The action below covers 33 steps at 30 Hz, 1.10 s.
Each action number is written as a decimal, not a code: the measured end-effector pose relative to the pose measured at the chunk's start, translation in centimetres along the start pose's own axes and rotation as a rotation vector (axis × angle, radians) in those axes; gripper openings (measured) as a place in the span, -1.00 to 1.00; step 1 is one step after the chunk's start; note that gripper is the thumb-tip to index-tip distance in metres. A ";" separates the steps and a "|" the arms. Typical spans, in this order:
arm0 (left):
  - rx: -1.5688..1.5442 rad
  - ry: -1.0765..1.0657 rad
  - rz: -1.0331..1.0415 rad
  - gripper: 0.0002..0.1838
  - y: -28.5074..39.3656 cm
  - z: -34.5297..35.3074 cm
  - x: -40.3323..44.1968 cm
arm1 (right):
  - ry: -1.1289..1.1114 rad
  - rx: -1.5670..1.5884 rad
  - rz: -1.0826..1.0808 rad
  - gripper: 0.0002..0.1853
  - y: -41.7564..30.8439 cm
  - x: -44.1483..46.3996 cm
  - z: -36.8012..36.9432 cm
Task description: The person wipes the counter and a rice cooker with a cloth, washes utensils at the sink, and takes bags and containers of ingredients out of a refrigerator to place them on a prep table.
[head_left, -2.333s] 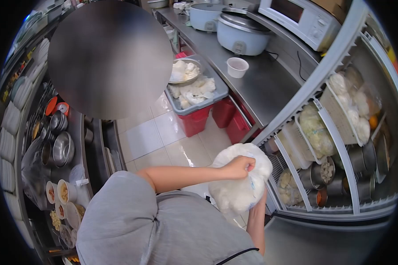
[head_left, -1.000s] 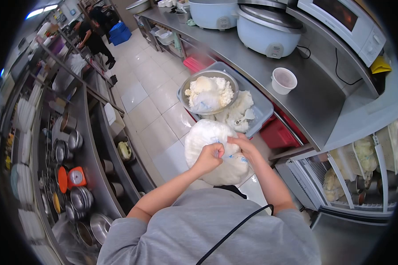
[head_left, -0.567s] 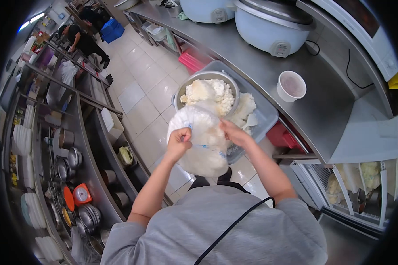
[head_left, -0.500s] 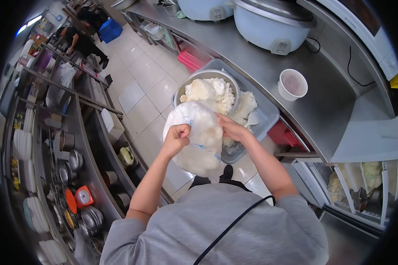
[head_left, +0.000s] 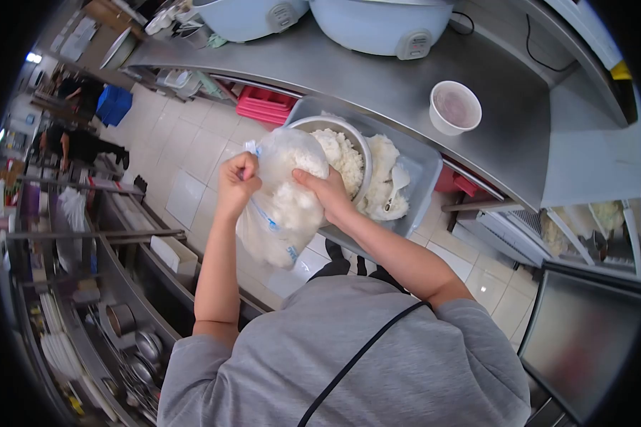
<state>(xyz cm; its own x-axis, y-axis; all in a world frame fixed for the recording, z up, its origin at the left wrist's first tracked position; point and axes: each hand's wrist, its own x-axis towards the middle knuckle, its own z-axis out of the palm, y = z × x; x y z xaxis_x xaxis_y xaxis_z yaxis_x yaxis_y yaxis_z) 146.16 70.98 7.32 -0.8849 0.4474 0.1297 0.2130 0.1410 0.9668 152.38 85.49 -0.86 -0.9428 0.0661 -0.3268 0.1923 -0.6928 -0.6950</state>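
Note:
A clear plastic bag [head_left: 281,213] with blue print, bulging with white rice-like food, hangs in front of my body. My left hand [head_left: 238,181] is closed on its gathered upper edge. My right hand [head_left: 324,191] presses against the bag's right side, thumb on top and the other fingers hidden behind it. Just beyond the bag, partly covered by it, is a metal bowl [head_left: 367,160] of white grains. This bowl sits in a grey-blue tub [head_left: 424,192], beside more white food and a white scoop [head_left: 400,176].
A steel counter [head_left: 506,160] carries a white cup [head_left: 455,107] and two blue cookers [head_left: 381,25]. Shelves with metal bowls [head_left: 148,346] line the left. An open fridge door [head_left: 584,334] stands at the lower right. A person in black [head_left: 82,146] is at the far left.
The bag has moved up and left towards the bowl, and its top now looks looser and more transparent. My right hand has shifted onto the bag's upper right. The view has turned.

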 end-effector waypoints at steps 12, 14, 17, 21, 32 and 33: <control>0.880 -0.749 -0.173 -0.48 -17.8 -0.9 8.0 | 0.593 -0.340 0.000 -0.59 6.0 -6.0 -19.9; 0.811 -0.773 -0.061 -0.53 -19.2 -2.1 7.8 | 0.788 -0.341 0.044 -0.65 7.5 -11.3 -23.1; 0.592 -0.716 -0.033 -0.64 -18.6 -3.9 8.8 | 1.100 -0.323 0.086 -0.67 11.7 -18.9 -27.0; 0.569 -0.414 -0.079 -0.75 -16.2 -4.4 10.1 | 1.304 -0.551 0.185 -0.69 19.1 -26.6 -30.3; 0.549 -0.293 0.211 -0.80 -9.0 4.6 8.6 | 1.339 -1.191 0.490 -0.91 19.0 -32.9 -26.1; 0.531 -0.308 0.241 -0.80 -8.6 6.1 7.9 | 1.376 -1.175 0.476 -0.91 18.3 -33.7 -25.8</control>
<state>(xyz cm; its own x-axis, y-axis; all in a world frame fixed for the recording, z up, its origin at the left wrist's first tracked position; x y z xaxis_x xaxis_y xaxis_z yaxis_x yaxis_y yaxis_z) 139.84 78.66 -1.31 -0.6446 0.7421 0.1840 0.6357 0.3865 0.6682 194.67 89.08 -19.13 -0.0237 0.9134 -0.4063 0.9685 -0.0797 -0.2359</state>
